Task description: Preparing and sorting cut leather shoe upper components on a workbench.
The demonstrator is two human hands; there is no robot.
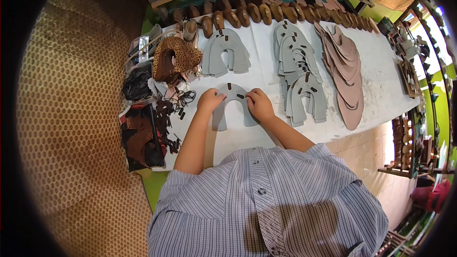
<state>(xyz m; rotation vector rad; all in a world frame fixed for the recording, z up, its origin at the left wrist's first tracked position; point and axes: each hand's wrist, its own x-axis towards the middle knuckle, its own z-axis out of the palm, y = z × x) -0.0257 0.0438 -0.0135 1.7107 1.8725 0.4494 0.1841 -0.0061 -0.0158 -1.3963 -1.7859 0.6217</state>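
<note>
A grey horseshoe-shaped shoe upper piece [220,119] lies on the white table in front of me, its curve facing away. Small dark brown tabs [229,86] sit on its curved part. My left hand [209,101] is closed at the left side of the curve, thumb and fingers pinching there. On the opposite side, my right hand [261,106] has its fingers bent together on the piece, close to a dark tab [242,95]. Beyond them rests a pile of similar grey uppers [213,52]; more grey uppers [318,107] overlap in a column to the right.
Pinkish-brown cut pieces [350,100] fan out at right. Brown shoe lasts [266,14] line the far edge, below a shelf of shoes. At left are leopard-print pieces [177,53], a black bag [137,84] and dark scraps [164,114]. A rack [403,138] stands beyond the table's right side.
</note>
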